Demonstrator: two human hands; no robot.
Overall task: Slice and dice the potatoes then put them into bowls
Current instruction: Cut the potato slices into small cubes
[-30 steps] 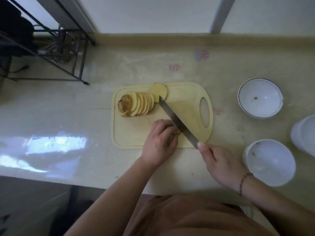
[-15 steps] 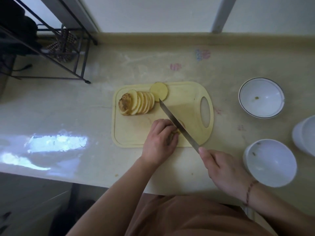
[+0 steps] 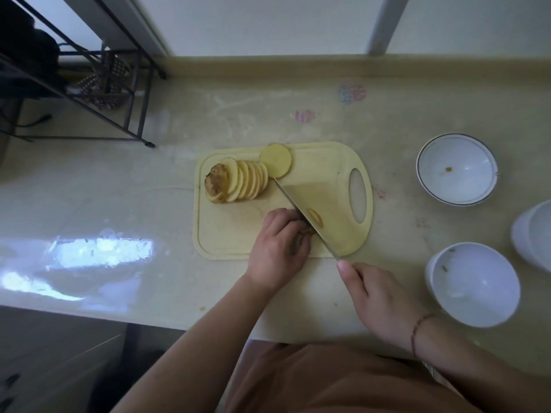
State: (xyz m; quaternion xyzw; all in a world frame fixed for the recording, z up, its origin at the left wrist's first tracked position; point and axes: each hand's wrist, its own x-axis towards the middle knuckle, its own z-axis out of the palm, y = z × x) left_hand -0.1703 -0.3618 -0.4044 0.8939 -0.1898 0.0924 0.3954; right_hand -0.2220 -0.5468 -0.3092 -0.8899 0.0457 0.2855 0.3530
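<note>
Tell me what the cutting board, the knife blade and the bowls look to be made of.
Cutting board: probably plastic, pale yellow, matte, moulded groove and handle hole.
Knife blade: polished metal, mirroring the board.
Bowls: glossy white, likely ceramic or melamine; highlights show.

Pale yellow cutting board [image 3: 238, 234], yellow slices [image 3: 250, 181] with brown skin, white bowls [image 3: 457, 169], beige counter [image 3: 119, 204].
</note>
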